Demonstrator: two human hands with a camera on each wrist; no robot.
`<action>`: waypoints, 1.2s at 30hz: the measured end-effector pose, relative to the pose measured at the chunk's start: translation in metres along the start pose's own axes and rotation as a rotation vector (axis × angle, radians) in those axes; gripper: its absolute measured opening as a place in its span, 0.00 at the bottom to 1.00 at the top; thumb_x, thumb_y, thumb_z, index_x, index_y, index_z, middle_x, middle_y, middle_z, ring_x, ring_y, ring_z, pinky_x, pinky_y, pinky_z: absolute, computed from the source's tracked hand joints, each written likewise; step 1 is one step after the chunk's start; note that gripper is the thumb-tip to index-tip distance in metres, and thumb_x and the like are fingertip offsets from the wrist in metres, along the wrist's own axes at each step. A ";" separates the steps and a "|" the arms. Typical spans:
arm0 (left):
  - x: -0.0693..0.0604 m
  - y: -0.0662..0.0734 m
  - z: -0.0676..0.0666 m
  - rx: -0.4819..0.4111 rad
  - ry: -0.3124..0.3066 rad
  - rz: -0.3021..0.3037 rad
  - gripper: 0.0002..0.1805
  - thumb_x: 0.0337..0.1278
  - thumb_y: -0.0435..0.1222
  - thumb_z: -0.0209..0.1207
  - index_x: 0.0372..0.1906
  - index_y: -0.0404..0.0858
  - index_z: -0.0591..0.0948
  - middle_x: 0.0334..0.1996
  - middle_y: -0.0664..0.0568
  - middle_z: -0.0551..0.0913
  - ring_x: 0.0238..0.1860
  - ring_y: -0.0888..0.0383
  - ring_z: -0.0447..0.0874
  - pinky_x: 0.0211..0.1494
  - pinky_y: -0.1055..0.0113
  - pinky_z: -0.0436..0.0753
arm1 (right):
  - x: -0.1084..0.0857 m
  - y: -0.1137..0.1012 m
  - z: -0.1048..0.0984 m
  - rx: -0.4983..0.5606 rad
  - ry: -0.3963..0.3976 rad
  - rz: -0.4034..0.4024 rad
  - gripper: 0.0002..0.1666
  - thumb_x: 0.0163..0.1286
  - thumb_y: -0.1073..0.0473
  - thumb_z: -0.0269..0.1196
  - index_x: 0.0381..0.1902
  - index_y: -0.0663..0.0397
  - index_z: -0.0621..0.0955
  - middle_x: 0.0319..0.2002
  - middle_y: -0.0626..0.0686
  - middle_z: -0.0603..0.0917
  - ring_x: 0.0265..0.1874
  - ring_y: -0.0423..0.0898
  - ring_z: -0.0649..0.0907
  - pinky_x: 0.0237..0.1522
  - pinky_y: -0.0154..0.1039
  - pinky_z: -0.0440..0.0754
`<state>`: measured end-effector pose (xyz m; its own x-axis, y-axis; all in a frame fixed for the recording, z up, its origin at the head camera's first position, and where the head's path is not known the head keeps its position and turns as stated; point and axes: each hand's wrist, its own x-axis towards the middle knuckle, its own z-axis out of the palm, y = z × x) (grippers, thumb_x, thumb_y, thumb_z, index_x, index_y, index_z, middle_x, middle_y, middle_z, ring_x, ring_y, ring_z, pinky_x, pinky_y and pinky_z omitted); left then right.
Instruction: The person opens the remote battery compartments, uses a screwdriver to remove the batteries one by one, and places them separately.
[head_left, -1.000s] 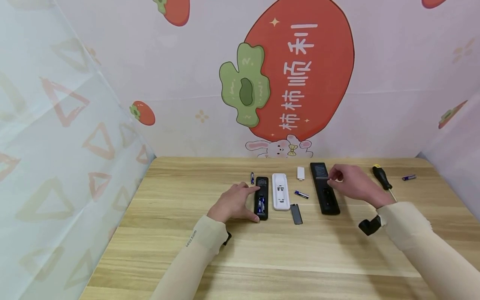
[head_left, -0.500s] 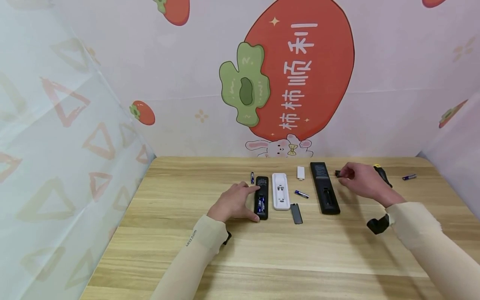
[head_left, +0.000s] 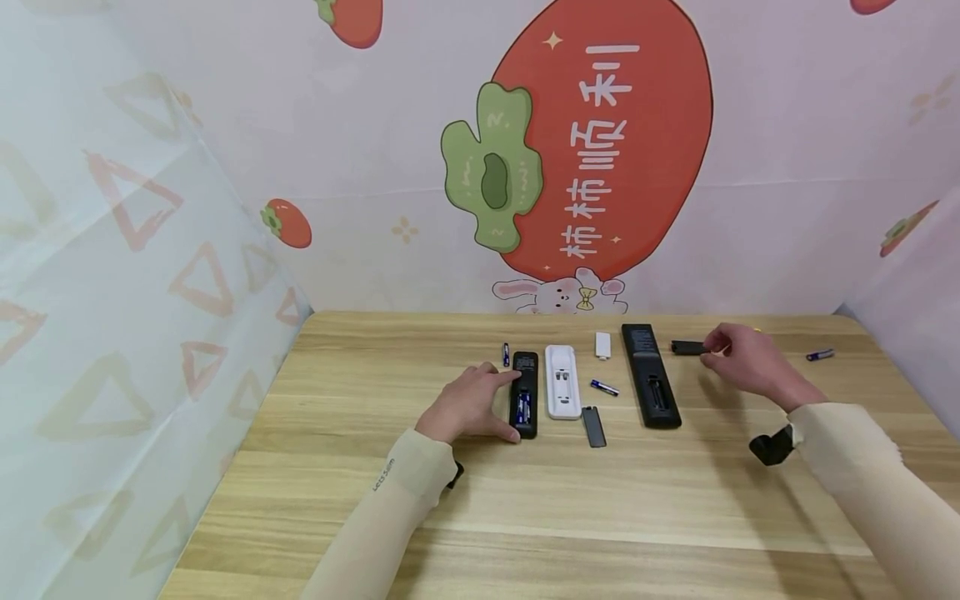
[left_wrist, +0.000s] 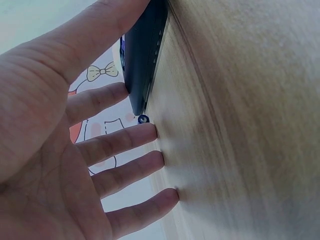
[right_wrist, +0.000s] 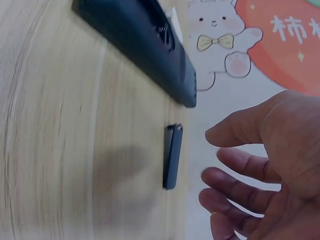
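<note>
My left hand (head_left: pixel 471 403) rests beside a small black remote control (head_left: pixel 525 377), with thumb and index fingertip touching its left side. Blue batteries (head_left: pixel 523 408) lie in that remote's uncovered compartment. In the left wrist view the other fingers stretch out with their tips on the table. Farther right lies a larger black remote control (head_left: pixel 642 358), face down, its compartment uncovered. My right hand (head_left: pixel 750 360) hovers by a black battery cover (head_left: pixel 686 347). The right wrist view shows that battery cover (right_wrist: pixel 173 157) on the table, apart from my loosely bent fingers.
Between the black remotes lie a white remote control (head_left: pixel 562 354) without batteries, a white cover (head_left: pixel 603 345), a loose battery (head_left: pixel 604 387) and a grey cover (head_left: pixel 594 427). Other batteries lie at the back left (head_left: pixel 506 355) and far right (head_left: pixel 820 354). My right hand mostly hides a screwdriver.
My right hand has moved right from the larger black remote, carried its battery cover to the table beyond and released it. The left hand has stayed put.
</note>
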<state>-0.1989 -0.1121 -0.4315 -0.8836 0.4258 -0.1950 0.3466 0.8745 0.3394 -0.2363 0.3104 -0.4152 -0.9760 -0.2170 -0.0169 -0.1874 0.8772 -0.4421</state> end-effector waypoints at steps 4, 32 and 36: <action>0.000 0.000 0.000 0.001 -0.001 0.000 0.54 0.39 0.56 0.80 0.76 0.50 0.70 0.66 0.45 0.73 0.65 0.45 0.71 0.62 0.47 0.76 | -0.001 0.009 -0.003 0.006 -0.005 0.023 0.24 0.72 0.58 0.62 0.52 0.78 0.76 0.49 0.76 0.78 0.46 0.69 0.79 0.46 0.64 0.77; 0.001 -0.001 0.001 0.007 -0.006 -0.005 0.55 0.39 0.57 0.79 0.76 0.50 0.69 0.66 0.46 0.73 0.64 0.46 0.71 0.62 0.47 0.76 | -0.001 0.053 -0.030 -0.061 0.077 0.076 0.25 0.70 0.58 0.62 0.48 0.81 0.74 0.43 0.77 0.78 0.41 0.71 0.80 0.43 0.65 0.75; 0.000 0.000 0.000 0.001 -0.006 -0.006 0.55 0.38 0.56 0.80 0.76 0.50 0.69 0.66 0.46 0.73 0.65 0.46 0.71 0.62 0.46 0.76 | -0.002 0.054 -0.036 -0.076 0.070 0.096 0.26 0.69 0.58 0.61 0.48 0.83 0.73 0.41 0.78 0.78 0.39 0.69 0.80 0.40 0.63 0.77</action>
<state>-0.1989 -0.1118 -0.4316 -0.8838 0.4217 -0.2025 0.3412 0.8773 0.3376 -0.2484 0.3731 -0.4069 -0.9947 -0.1025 0.0075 -0.0979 0.9230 -0.3722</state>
